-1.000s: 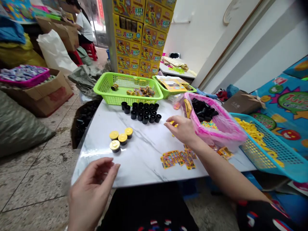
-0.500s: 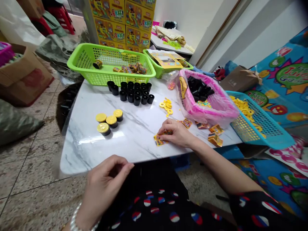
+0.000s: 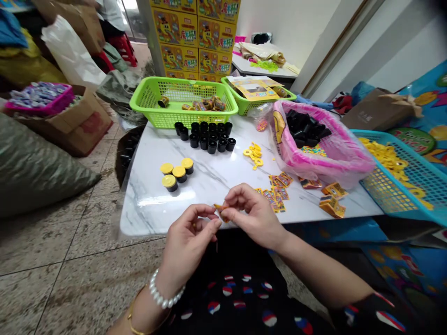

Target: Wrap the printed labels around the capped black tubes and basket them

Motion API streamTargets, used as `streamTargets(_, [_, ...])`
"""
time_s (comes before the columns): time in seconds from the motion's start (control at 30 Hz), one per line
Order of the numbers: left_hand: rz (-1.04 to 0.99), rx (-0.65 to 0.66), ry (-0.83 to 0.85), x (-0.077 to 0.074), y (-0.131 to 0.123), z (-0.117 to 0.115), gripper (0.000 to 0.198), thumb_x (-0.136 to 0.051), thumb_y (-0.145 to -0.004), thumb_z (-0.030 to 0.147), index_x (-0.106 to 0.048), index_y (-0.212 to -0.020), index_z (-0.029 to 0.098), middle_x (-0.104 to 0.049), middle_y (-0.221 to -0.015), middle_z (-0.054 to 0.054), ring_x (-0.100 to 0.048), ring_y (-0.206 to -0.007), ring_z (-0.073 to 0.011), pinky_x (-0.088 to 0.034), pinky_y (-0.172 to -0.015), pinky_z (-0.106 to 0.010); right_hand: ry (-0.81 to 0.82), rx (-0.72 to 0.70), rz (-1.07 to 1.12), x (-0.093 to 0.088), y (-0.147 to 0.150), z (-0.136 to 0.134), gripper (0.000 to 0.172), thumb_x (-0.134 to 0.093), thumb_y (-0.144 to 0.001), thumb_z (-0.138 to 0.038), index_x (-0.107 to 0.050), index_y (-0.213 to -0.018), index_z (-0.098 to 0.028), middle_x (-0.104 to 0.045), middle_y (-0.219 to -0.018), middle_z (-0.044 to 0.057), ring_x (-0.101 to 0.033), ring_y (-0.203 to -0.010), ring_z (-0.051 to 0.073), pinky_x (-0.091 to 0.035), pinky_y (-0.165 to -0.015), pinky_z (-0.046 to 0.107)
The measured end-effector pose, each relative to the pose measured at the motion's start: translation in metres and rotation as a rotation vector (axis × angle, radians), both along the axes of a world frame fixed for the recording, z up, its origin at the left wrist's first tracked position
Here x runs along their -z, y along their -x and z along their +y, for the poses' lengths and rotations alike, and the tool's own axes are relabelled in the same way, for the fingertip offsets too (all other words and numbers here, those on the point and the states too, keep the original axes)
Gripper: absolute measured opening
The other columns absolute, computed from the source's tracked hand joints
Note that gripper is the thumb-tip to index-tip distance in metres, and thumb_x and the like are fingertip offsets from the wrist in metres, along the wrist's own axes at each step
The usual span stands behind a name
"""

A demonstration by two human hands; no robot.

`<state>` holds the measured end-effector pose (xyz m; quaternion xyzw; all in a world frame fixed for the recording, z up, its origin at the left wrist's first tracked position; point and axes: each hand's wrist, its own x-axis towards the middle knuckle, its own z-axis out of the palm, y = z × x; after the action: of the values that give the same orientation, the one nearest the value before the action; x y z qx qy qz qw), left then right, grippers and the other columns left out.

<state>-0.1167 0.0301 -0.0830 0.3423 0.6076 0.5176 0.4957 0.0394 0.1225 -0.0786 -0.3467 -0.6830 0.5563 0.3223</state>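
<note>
A small orange printed label (image 3: 221, 213) is pinched between my two hands just over the table's front edge. My left hand (image 3: 192, 237) grips its left side with thumb and fingertips, and my right hand (image 3: 253, 216) has hold of the right side. Similar flat labels (image 3: 274, 197) lie spread on the table to the right of my right hand. Folded bundles of labels (image 3: 332, 205) rest farther right. Beyond my left hand stand several black cups with yellow lids (image 3: 179, 173). Farther back is a group of black cups (image 3: 212, 145).
Yellow plastic pieces (image 3: 254, 153) lie mid-table. A pink basket (image 3: 331, 156) lined with plastic holds black parts. To its right sits a blue basket (image 3: 412, 163) with yellow pieces. Green baskets (image 3: 150, 116) line the back, before stacked yellow boxes (image 3: 178, 35). A sack (image 3: 42, 167) leans at left.
My right hand has lifted a label from the table and brought it left toward me. My left hand has risen to meet it and taken hold. The view has shifted left.
</note>
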Motion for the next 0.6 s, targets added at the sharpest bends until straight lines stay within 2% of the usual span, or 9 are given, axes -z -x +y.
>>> streamTargets(0.07, [0.026, -0.012, -0.022, 0.000, 0.003, 0.000, 0.017, -0.073, -0.081, 0.035, -0.068, -0.084, 0.018, -0.060, -0.058, 0.003, -0.047, -0.045, -0.0082, -0.037, -0.044, -0.019, 0.162, -0.064, 0.024, 0.004, 0.010, -0.010, 0.026, -0.071, -0.079, -0.023, -0.062, -0.103, -0.021, -0.069, -0.077, -0.003, -0.064, -0.067, 0.012, -0.051, -0.065, 0.026])
streamTargets(0.2, [0.067, -0.104, -0.046, -0.001, 0.014, -0.008, 0.013, -0.074, -0.079, 0.030, -0.070, -0.081, 0.018, -0.060, -0.057, 0.004, -0.047, -0.046, -0.0079, -0.037, -0.045, -0.018, 0.356, -0.160, -0.009, 0.011, 0.016, -0.011, 0.018, -0.076, -0.076, -0.032, -0.069, -0.084, -0.016, -0.071, -0.073, 0.000, -0.062, -0.059, 0.011, -0.049, -0.055, 0.023])
streamTargets(0.27, [0.027, -0.184, -0.032, -0.001, 0.016, -0.014, 0.014, -0.073, -0.080, 0.031, -0.067, -0.083, 0.019, -0.055, -0.051, 0.006, -0.045, -0.043, -0.0074, -0.034, -0.042, -0.017, 0.419, -0.087, 0.069, 0.011, 0.017, -0.010, 0.032, -0.078, -0.074, -0.031, -0.067, -0.101, -0.018, -0.072, -0.071, -0.002, -0.060, -0.052, 0.009, -0.049, -0.051, 0.022])
streamTargets(0.33, [-0.003, -0.205, -0.010, -0.001, 0.014, -0.020, 0.015, -0.071, -0.082, 0.033, -0.065, -0.082, 0.019, -0.052, -0.046, 0.007, -0.042, -0.039, -0.0070, -0.031, -0.039, -0.017, 0.444, 0.017, 0.158, 0.010, 0.021, -0.010, 0.058, -0.081, -0.072, -0.030, -0.055, -0.124, -0.022, -0.071, -0.068, -0.005, -0.060, -0.050, 0.010, -0.052, -0.052, 0.023])
streamTargets(0.4, [-0.012, -0.191, 0.005, 0.001, 0.009, -0.024, 0.016, -0.071, -0.082, 0.034, -0.065, -0.081, 0.019, -0.055, -0.047, 0.006, -0.042, -0.038, -0.0068, -0.030, -0.037, -0.017, 0.423, 0.096, 0.217, 0.010, 0.027, -0.014, 0.067, -0.082, -0.071, -0.028, -0.048, -0.129, -0.024, -0.070, -0.067, -0.006, -0.062, -0.052, 0.011, -0.054, -0.056, 0.024])
streamTargets(0.6, [-0.019, -0.273, -0.011, 0.006, 0.005, -0.025, 0.019, -0.071, -0.083, 0.036, -0.066, -0.081, 0.018, -0.054, -0.046, 0.006, -0.042, -0.037, -0.0069, -0.030, -0.037, -0.018, 0.330, 0.200, 0.241, 0.015, 0.040, -0.029, 0.047, -0.081, -0.075, -0.029, -0.053, -0.112, -0.024, -0.069, -0.066, -0.007, -0.065, -0.058, 0.012, -0.056, -0.061, 0.024])
